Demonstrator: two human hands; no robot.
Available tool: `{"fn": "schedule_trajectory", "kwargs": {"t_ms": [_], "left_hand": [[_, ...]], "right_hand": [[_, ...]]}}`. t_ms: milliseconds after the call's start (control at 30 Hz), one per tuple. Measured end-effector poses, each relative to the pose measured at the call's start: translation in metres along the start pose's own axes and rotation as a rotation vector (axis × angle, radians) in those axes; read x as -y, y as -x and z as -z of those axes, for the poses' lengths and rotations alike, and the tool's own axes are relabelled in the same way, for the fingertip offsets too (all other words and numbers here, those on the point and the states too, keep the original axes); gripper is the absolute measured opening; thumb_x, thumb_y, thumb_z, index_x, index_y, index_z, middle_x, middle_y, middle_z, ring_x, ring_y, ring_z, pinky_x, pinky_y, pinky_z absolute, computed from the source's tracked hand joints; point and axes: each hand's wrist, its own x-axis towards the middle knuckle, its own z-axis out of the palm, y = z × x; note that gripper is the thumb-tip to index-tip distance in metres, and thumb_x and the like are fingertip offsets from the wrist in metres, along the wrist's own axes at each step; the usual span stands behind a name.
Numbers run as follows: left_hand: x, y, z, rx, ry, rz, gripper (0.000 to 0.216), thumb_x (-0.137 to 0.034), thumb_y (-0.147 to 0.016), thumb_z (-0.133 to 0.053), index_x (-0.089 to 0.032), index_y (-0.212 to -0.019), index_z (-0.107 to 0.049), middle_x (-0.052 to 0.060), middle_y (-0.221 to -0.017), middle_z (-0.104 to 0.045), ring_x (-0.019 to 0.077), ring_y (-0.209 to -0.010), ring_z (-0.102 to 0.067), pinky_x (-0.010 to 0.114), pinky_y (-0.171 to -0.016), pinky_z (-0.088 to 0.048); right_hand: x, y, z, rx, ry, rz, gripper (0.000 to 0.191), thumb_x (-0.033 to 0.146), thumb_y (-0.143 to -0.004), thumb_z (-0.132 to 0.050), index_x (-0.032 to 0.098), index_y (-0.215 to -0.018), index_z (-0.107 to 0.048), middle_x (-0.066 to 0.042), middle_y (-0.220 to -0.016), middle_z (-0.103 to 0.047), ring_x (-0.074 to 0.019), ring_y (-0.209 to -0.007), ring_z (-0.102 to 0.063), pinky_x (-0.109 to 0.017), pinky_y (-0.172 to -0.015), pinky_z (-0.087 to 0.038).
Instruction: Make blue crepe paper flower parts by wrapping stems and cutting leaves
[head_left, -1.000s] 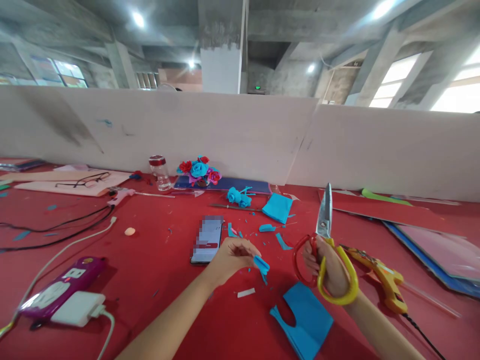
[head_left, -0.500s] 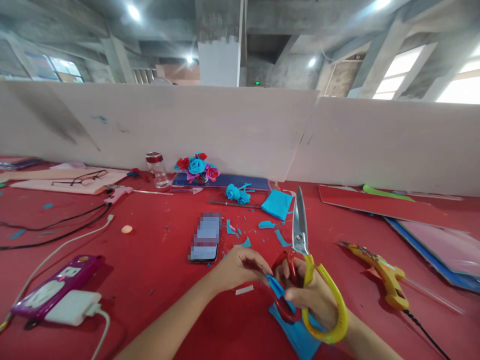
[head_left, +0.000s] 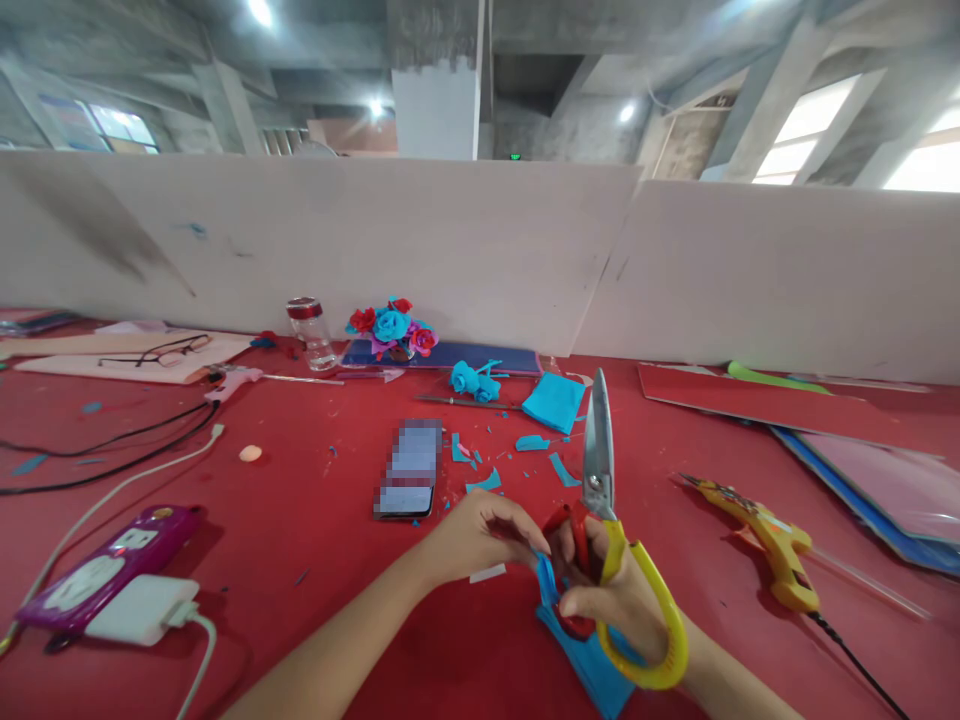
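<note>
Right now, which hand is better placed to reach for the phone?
Likely the left hand: it is nearer the phone, though its fingertips pinch a blue strip it would have to release. The right hand is farther off and has the scissors in its grip.

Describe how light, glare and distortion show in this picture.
Head view: glare haloes a ceiling light, and the far-right window is washed out; head view: side columns lean outward, suggesting wide-angle stretch; head view: the scissors look fairly sharp, the phone screen pixelated.
</note>
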Motion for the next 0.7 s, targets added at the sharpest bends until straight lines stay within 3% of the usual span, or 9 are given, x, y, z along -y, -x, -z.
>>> {"fn": "schedule_trajectory", "kwargs": {"t_ms": [267, 467, 700], "left_hand": [[-0.004, 0.002, -0.003, 0.023, 0.023, -0.022, 0.011, -0.009, -0.062, -0.07, -0.015, -0.07, -0.074, 0.001, -0.062, -0.069, 0.0113, -0.058, -0.061, 0.018, -0.057, -0.046], [-0.003, 0.001, -0.003, 0.062, -0.017, -0.187, 0.006, -0.02, -0.07, -0.069, -0.016, -0.069, -0.074, 0.006, -0.068, -0.07, 0.0138, -0.063, -0.063, 0.021, -0.06, -0.047], [-0.007, 0.002, -0.002, 0.068, 0.024, -0.247, 0.008, -0.023, -0.072, -0.069, -0.017, -0.067, -0.072, 0.007, -0.072, -0.07, 0.0161, -0.069, -0.064, 0.025, -0.066, -0.05]], "right_hand": [[-0.011, 0.006, 0.0, 0.046, -0.069, -0.038, 0.04, 0.031, -0.059, -0.081, 0.023, -0.068, -0.043, 0.011, -0.051, -0.037, -0.0062, -0.04, -0.031, -0.02, -0.039, -0.027], [-0.011, 0.004, -0.001, 0.027, 0.044, 0.001, 0.04, 0.035, -0.058, -0.081, 0.021, -0.064, -0.044, 0.008, -0.055, -0.04, -0.0074, -0.046, -0.032, -0.022, -0.042, -0.026], [-0.001, 0.006, -0.001, 0.04, 0.046, -0.005, 0.039, 0.032, -0.059, -0.079, 0.021, -0.064, -0.042, 0.009, -0.053, -0.038, -0.0064, -0.044, -0.032, -0.021, -0.041, -0.028]]}}
